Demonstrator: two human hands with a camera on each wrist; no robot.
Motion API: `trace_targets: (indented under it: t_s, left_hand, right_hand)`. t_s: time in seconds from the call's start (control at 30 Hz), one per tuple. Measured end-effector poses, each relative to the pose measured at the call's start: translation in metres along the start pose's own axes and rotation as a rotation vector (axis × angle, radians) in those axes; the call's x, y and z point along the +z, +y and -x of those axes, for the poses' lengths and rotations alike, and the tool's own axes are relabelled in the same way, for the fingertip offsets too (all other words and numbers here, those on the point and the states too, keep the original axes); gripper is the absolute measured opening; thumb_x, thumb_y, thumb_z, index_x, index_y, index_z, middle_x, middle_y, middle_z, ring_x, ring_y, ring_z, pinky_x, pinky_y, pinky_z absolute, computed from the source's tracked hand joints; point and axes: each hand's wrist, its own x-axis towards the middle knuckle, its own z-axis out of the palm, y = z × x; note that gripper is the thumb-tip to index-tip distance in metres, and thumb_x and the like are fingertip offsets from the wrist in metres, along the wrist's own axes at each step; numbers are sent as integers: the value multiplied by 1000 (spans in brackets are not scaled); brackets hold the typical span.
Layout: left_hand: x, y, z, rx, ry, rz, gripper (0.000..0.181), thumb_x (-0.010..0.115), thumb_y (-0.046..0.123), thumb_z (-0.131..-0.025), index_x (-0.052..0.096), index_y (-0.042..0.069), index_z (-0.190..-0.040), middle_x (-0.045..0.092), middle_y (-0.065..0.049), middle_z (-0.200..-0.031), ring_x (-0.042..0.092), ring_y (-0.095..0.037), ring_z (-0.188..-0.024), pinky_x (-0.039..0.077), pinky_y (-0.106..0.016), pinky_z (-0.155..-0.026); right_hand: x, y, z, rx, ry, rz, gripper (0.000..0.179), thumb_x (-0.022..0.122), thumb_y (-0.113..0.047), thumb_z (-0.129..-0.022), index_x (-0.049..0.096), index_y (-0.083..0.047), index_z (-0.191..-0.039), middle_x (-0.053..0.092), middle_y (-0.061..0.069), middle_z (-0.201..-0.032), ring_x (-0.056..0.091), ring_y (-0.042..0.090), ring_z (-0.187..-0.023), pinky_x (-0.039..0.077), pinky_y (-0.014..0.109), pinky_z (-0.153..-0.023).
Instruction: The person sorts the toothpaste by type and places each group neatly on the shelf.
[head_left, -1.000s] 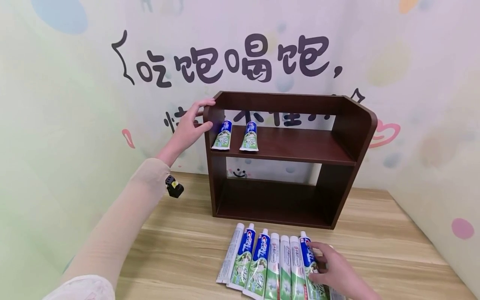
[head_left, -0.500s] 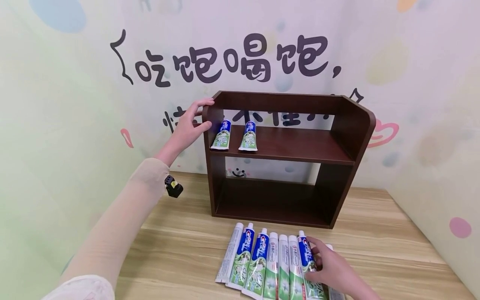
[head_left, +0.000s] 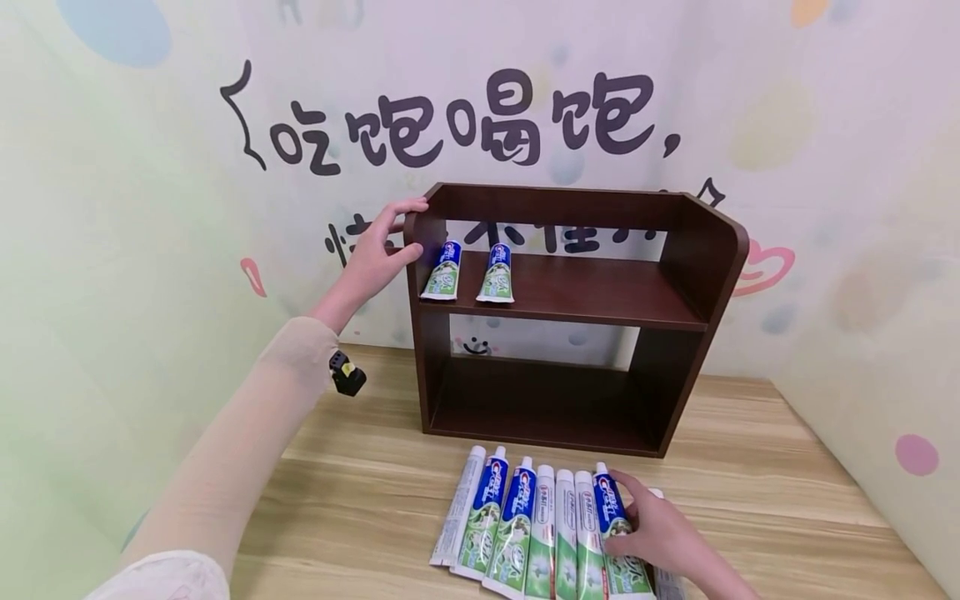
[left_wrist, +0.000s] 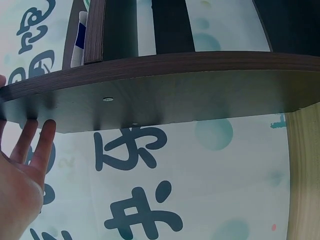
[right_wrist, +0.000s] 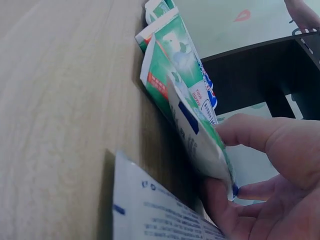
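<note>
My left hand (head_left: 373, 260) grips the left side panel of a dark brown two-tier shelf (head_left: 592, 287), thumb at the front edge. In the left wrist view, its fingers (left_wrist: 42, 142) lie against the panel's outer face. With thumb and fingers on opposite sides, my right hand (head_left: 663, 533) pinches a blue, white and green toothpaste tube (head_left: 609, 500). The right wrist view shows that tube (right_wrist: 197, 135) tilted on its side edge, its printed back towards the camera. Two matching toothpaste tubes, a left one (head_left: 442, 275) and a right one (head_left: 497, 277), lie on the upper tier.
Left of the held tube, several toothpaste tubes lie in a row, including a blue-topped tube (head_left: 487, 508) and a white-green tube (head_left: 542, 533). Another tube (right_wrist: 155, 210) lies on its right, partly behind my hand. Patterned walls (head_left: 847, 250) enclose the wooden table (head_left: 360, 475).
My right hand has shifted slightly left and closed in on the tube's right edge. A white cap behind that hand has come into view. My left hand stays on the shelf.
</note>
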Motion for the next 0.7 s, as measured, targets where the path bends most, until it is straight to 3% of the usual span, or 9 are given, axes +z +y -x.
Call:
trace_targets:
  t_s: [0.17, 0.3, 0.53, 0.7]
  left_hand:
    - [1, -18, -5, 9, 5, -6, 49, 55, 4, -94, 46, 9, -141, 39, -5, -158, 44, -34, -137, 44, -56, -106]
    - [1, -32, -10, 21, 18, -13, 49, 57, 5, -93, 48, 15, -141, 41, 3, -156, 45, -30, -137, 46, -53, -105]
    - [1, -33, -11, 28, 19, -20, 49, 57, 4, -93, 48, 15, -141, 41, 3, -156, 47, -29, -135, 47, -53, -104]
    - [1, -31, -9, 22, 14, -17, 49, 57, 3, -93, 48, 14, -140, 41, 2, -157, 45, -32, -137, 45, -55, -106]
  right_hand:
    - [-3, 7, 0, -71, -33, -42, 98, 87, -33, -69, 37, -12, -150, 64, 3, -93, 58, 15, -84, 50, 38, -77]
    - [-6, 15, 2, -160, -110, -160, 98, 84, -25, -74, 28, -6, -153, 61, 8, -99, 57, 18, -87, 50, 32, -73]
    - [-10, 20, 4, -198, -227, -402, 101, 79, -9, -79, 12, 12, -151, 69, 18, -104, 67, 25, -87, 59, 39, -62]
    - [-9, 22, 3, -174, -266, -458, 102, 78, -8, -80, 8, 15, -151, 73, 18, -102, 70, 24, -87, 60, 42, -65]
